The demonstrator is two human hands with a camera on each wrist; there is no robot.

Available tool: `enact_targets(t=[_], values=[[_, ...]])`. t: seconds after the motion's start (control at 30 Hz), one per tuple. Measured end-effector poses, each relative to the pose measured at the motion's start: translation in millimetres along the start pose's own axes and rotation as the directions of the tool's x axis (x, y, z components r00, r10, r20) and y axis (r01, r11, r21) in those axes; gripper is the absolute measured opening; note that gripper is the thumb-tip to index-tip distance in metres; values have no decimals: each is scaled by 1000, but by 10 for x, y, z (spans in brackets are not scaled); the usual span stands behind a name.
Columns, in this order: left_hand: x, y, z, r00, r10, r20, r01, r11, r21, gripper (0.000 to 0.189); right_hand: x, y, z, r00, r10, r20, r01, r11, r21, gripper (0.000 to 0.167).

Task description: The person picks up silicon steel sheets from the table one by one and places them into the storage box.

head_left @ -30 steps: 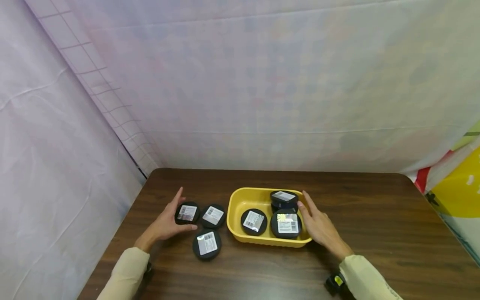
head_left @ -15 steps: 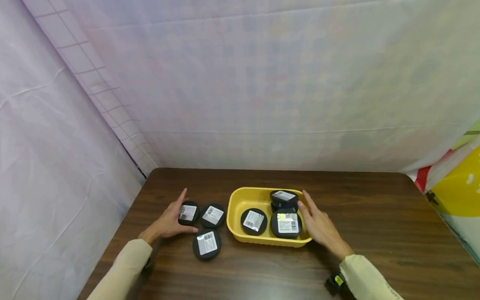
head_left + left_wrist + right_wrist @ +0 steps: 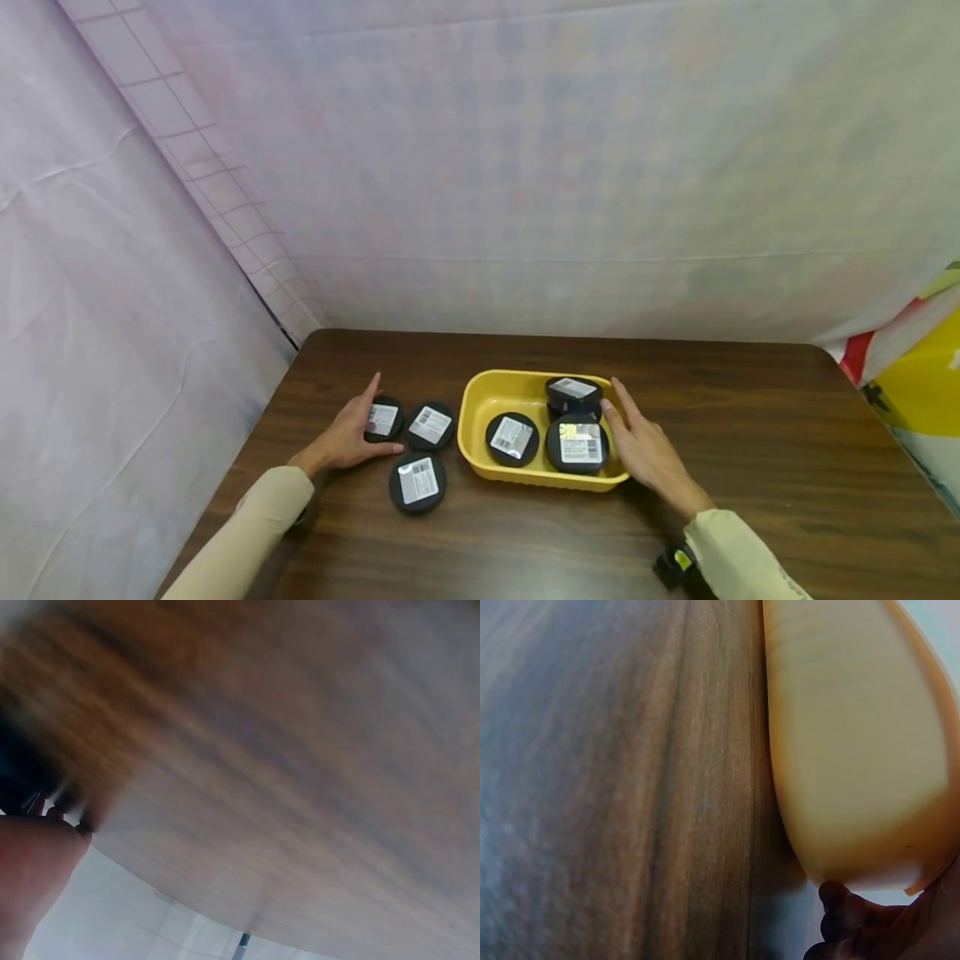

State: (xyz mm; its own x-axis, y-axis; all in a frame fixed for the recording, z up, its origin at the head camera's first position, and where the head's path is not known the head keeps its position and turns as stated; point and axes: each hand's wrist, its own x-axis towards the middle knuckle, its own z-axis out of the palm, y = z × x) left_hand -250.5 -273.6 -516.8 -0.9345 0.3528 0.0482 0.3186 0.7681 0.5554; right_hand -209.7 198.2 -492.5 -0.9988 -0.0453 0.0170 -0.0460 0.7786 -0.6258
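Observation:
My left hand (image 3: 349, 432) lies round the left side of a flat round black container (image 3: 385, 420) with a white barcode label, forefinger and thumb straight and spread in a V. The palm side hides the container's left edge. Two like containers rest nearby, one to the right (image 3: 431, 426) and one in front (image 3: 417, 483). My right hand (image 3: 647, 447) holds the right end of a yellow tray (image 3: 480, 400), thumb at the rim and fingers against the outer wall in the right wrist view. Inside sit a container at left (image 3: 512, 438), one at front right (image 3: 577, 444) and a stack behind (image 3: 573, 392).
A brown wood-grain table (image 3: 525, 542) carries everything. White sheeting (image 3: 570, 167) hangs behind it and along the left. Colourful printed cloth (image 3: 911, 367) shows beyond the right edge. The left wrist view is mostly blurred table top.
My left hand has moved a little to the right, closer round the leftmost container, which has shifted very slightly right. The right hand and tray have stayed put; the head view has shifted slightly.

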Motion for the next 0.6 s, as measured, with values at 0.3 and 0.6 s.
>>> enact_targets(t=[0.3,0.6], values=[[7,4,6,1000,8,5,-8,1000,-22,118,4,2,-9,1000,-3,1,3,1000,-2,68],[0,23,-16,1000,-22,10,22,999,-45,118,12,2,-4,1000,2,5,-2,1000,-2,68]])
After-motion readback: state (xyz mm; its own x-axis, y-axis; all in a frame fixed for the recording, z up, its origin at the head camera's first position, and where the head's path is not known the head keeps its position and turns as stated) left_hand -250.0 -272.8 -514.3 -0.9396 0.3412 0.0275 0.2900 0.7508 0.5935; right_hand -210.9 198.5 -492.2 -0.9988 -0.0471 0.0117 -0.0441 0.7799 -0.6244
